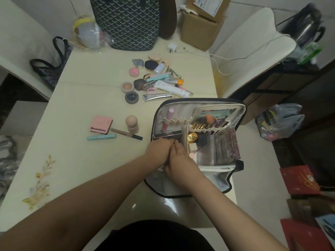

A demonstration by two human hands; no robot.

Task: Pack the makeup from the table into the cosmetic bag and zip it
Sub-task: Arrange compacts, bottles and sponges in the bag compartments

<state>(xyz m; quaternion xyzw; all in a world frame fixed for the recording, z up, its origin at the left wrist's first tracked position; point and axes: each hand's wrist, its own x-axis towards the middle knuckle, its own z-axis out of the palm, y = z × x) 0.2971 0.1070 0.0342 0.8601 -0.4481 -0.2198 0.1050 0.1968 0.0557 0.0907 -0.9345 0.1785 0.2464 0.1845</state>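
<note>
Clear vinyl under my wrists, the bag (197, 109) lies open on the table (76, 98), its lid flopped toward me. Both hands are down in the left compartment: left hand (159, 151) curled over something I can't make out, right hand (178, 158) laid against it, fingers together. I reckon I should seat things flat along the wall, like the black box (167, 134) lying crosswise just beyond my knuckles. Further out the pink compact (101, 124) waits, and beyond that, the silver tube (156, 97) points right.
</note>
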